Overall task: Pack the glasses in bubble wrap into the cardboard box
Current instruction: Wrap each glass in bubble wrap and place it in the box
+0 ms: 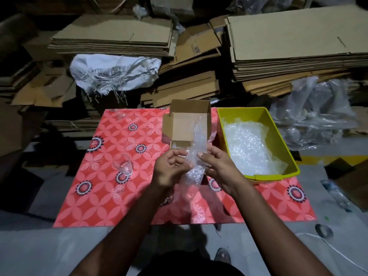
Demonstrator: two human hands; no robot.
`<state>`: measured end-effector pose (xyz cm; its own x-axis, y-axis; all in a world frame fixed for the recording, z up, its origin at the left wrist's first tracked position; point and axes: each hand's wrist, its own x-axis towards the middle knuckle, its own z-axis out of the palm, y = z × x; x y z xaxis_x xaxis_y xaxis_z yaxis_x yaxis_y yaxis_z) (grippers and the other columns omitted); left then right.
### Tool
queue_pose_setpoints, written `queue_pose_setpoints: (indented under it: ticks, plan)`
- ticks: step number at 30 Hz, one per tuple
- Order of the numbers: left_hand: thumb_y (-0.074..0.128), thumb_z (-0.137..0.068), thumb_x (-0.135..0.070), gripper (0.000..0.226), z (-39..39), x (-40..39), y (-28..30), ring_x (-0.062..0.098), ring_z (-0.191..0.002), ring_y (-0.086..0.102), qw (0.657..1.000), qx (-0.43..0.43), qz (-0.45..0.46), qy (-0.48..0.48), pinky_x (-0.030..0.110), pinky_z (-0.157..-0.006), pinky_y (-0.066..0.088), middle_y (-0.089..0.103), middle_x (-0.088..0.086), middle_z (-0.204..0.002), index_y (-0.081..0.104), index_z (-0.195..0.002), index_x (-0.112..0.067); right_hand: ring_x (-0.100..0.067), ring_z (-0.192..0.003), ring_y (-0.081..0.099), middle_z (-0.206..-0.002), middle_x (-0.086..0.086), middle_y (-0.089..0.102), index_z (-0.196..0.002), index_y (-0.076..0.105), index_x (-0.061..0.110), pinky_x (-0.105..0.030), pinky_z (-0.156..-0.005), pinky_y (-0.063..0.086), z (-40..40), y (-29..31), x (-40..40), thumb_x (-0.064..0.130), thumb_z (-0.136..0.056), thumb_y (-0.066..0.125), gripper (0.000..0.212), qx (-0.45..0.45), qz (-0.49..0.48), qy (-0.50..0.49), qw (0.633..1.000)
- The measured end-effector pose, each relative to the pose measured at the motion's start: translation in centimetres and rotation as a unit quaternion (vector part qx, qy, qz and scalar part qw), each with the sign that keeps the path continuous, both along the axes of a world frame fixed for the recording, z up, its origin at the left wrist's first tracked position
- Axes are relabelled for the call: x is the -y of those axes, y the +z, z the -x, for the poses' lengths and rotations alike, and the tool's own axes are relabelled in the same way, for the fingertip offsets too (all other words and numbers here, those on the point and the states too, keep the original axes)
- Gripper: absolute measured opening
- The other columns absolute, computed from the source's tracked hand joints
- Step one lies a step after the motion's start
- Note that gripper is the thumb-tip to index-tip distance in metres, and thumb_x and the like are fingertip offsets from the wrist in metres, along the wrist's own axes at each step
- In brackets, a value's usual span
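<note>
**Bubble wrap held up, glass waiting**

Left hand and right hand pinch a limp bubble wrap sheet between them, near the open cardboard box; nothing clearly visible inside. Bare glass stands left: likely fragile, slippery; grip round its wall. Yellow bin right holds more wrap.

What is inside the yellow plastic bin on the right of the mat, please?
The yellow plastic bin holds crumpled clear bubble wrap across its floor. Anything beneath the wrap is covered and cannot be seen.
</note>
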<state>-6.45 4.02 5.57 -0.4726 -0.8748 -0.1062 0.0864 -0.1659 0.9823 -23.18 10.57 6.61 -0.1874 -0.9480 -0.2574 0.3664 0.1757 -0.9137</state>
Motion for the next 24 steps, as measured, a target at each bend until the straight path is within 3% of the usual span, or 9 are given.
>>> queue_pose_setpoints:
  ticks: [4,8,11,12,15,17,19,21,24]
  plan:
    - [0.079,-0.063,0.002,0.037,-0.5,-0.7,-0.2,0.01,-0.058,0.06,0.998,0.017,0.049,0.043,0.025,-0.059,0.051,0.065,-0.003,-0.063,0.065,-0.094,-0.012,-0.033,-0.101,0.073,-0.111,-0.017,0.073,-0.117,0.067,0.014,-0.047,-0.088,0.059,-2.8,-0.4,0.5,0.029,-0.07,0.089,0.054,-0.064,0.004,-0.04,0.997]
    - [0.086,-0.062,-0.009,0.05,-0.9,-0.8,-0.4,0.013,-0.061,0.056,0.997,0.03,0.063,0.027,0.027,-0.059,0.049,0.06,0.001,-0.067,0.063,-0.105,-0.016,-0.036,-0.09,0.073,-0.096,-0.014,0.076,-0.107,0.069,0.008,-0.049,-0.078,0.059,-4.1,-0.6,0.6,0.023,-0.075,0.084,0.038,-0.107,-0.008,-0.108,0.988]
    - [0.086,-0.064,-0.023,0.056,-1.2,-0.8,-0.1,0.009,-0.064,0.05,1.0,0.003,0.006,0.014,0.02,-0.06,0.045,0.052,-0.002,-0.071,0.062,-0.113,-0.012,-0.039,-0.085,0.066,-0.095,-0.028,0.068,-0.109,0.061,-0.005,-0.055,-0.074,0.055,-4.1,-0.1,0.4,0.045,-0.072,0.079,0.065,-0.08,-0.042,-0.101,0.991]
    - [0.083,-0.068,-0.024,0.049,-1.2,-0.7,-0.1,0.008,-0.065,0.05,1.0,0.007,-0.003,0.013,0.018,-0.061,0.044,0.051,-0.001,-0.073,0.064,-0.11,-0.009,-0.039,-0.089,0.068,-0.101,-0.03,0.069,-0.113,0.063,-0.003,-0.056,-0.079,0.056,-3.9,0.0,0.2,0.044,-0.079,0.076,0.06,-0.069,-0.037,-0.077,0.994]
    - [0.078,-0.082,-0.009,0.018,-1.5,-0.4,-0.1,0.008,-0.072,0.058,0.999,0.028,0.01,-0.018,0.018,-0.07,0.048,0.062,0.0,-0.078,0.067,-0.095,-0.003,-0.033,-0.095,0.072,-0.107,-0.019,0.074,-0.123,0.066,0.005,-0.038,-0.074,0.059,-3.5,0.4,-0.2,0.032,-0.101,0.059,0.036,-0.03,-0.035,-0.018,0.999]
    - [0.07,-0.088,0.0,0.005,-1.5,-0.3,0.0,0.006,-0.073,0.062,0.999,0.019,0.002,-0.029,0.017,-0.072,0.05,0.066,-0.003,-0.077,0.065,-0.089,-0.003,-0.031,-0.078,0.064,-0.096,-0.021,0.066,-0.119,0.061,-0.007,-0.03,-0.063,0.055,-3.3,0.3,-0.4,0.03,-0.099,0.062,0.042,-0.007,-0.036,-0.021,0.999]
    - [0.065,-0.091,0.001,0.01,-1.4,-0.4,0.7,0.006,-0.069,0.062,1.0,0.003,-0.025,-0.014,0.016,-0.068,0.05,0.067,-0.003,-0.072,0.061,-0.083,-0.004,-0.022,-0.068,0.056,-0.084,-0.019,0.058,-0.11,0.062,-0.003,-0.027,-0.055,0.053,-3.1,0.5,-0.4,0.021,-0.097,0.063,0.027,0.029,-0.05,-0.043,0.997]
    - [0.064,-0.09,0.003,0.018,-1.3,-0.1,1.0,0.007,-0.063,0.061,0.998,-0.022,-0.067,0.001,0.017,-0.064,0.05,0.065,0.0,-0.067,0.057,-0.078,-0.007,-0.023,-0.079,0.068,-0.093,-0.014,0.07,-0.109,0.065,0.004,-0.029,-0.062,0.059,-2.4,0.4,-0.5,0.009,-0.099,0.056,0.014,0.074,-0.049,-0.06,0.994]
    - [0.065,-0.091,-0.004,0.011,-1.3,0.6,1.6,0.01,-0.065,0.059,0.991,-0.053,-0.124,-0.012,0.018,-0.062,0.051,0.062,0.004,-0.074,0.058,-0.086,-0.009,-0.026,-0.101,0.072,-0.11,-0.018,0.073,-0.119,0.063,0.0,-0.039,-0.079,0.062,-1.4,0.5,-0.7,0.003,-0.1,0.051,0.022,0.109,-0.037,-0.045,0.992]
